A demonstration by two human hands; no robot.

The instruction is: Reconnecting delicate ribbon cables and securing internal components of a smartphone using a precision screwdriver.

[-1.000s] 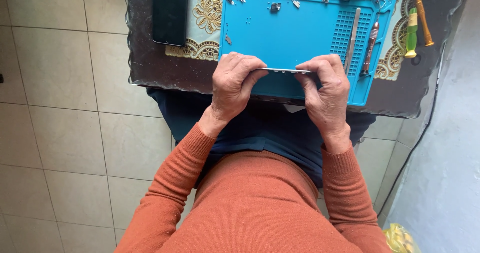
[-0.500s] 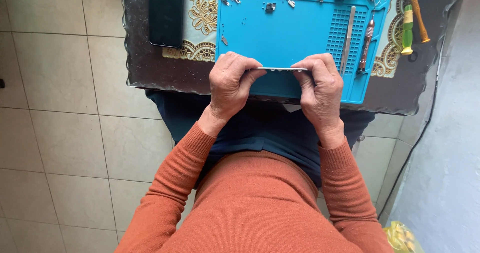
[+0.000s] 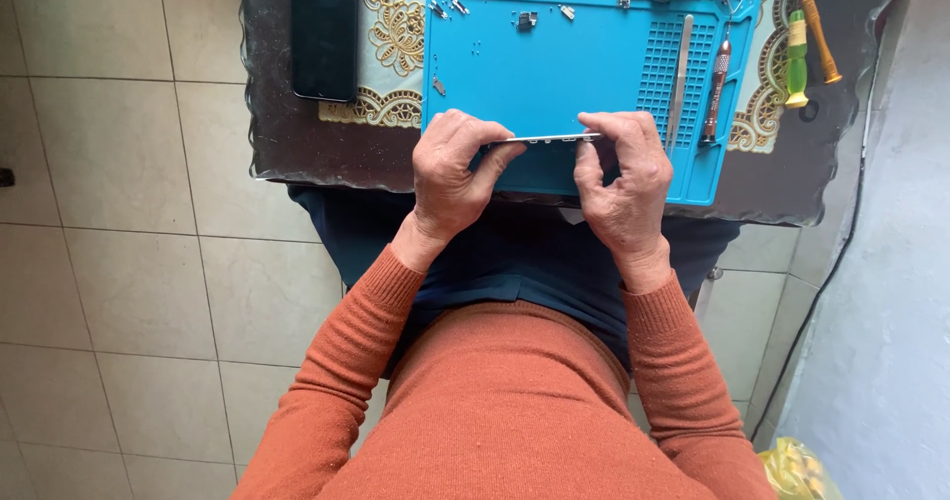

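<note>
Both hands, left hand and right hand, grip clamped on a thin silvery device, probably a phone, edge-up above the blue mat. Even pressure at both ends would keep it from twisting.

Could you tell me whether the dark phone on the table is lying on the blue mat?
No, the dark phone lies left of the blue mat, partly on the patterned cloth.

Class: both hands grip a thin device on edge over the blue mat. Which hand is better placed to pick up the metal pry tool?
Right, probably. The right hand lies beside the pry tool; the left hand is farther off across the device.
</note>
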